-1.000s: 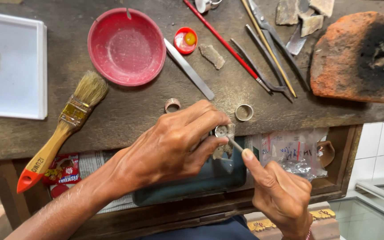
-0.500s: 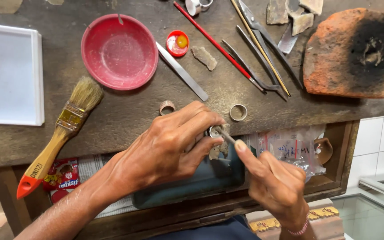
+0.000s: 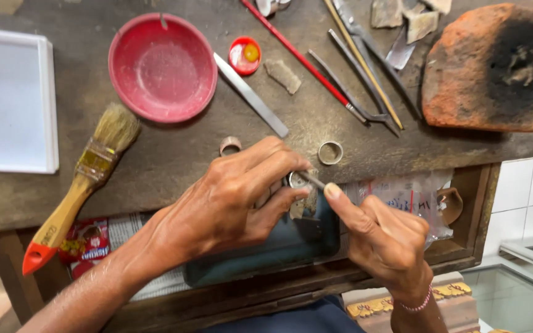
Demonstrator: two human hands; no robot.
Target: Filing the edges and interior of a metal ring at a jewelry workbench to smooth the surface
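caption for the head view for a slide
Left hand holds a small metal ring while right hand works it with a thin tool.

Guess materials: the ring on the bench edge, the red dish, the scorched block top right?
Ring: looks like metal, dull silvery grey with a soft sheen; alloy unclear. Red dish: probably plastic, even red colour, thin rim, scuffed matte inside. Scorched block: seems brick or fired clay, rough orange-red surface with a black burnt patch.

A small silver-coloured ring (image 3: 295, 180) sits pinched at the bench's front edge, mostly hidden by fingertips; only part of its band shows. A thin metal tool (image 3: 311, 180) slants down to the right; its tip meets the ring.
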